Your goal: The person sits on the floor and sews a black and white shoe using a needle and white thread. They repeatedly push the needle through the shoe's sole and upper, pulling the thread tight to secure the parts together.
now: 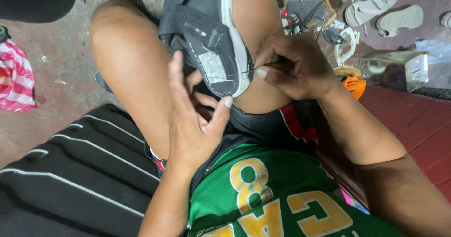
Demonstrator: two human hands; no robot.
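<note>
One dark shoe (206,39) sat wedged between two bare knees; the left hand (192,119) cupped its heel, fingers spread, while the right hand (291,68) pinched one awl (263,67) at its white sole.

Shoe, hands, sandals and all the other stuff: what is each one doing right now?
Dark shoe: sole up, wedged between the knees.
Left hand: open, thumb touching the white sole edge.
Right hand: shut on the awl.
Awl: tip pushed against the sole edge.
Pale sandals: lying on the floor.
Striped bag: crumpled on the floor.
</note>
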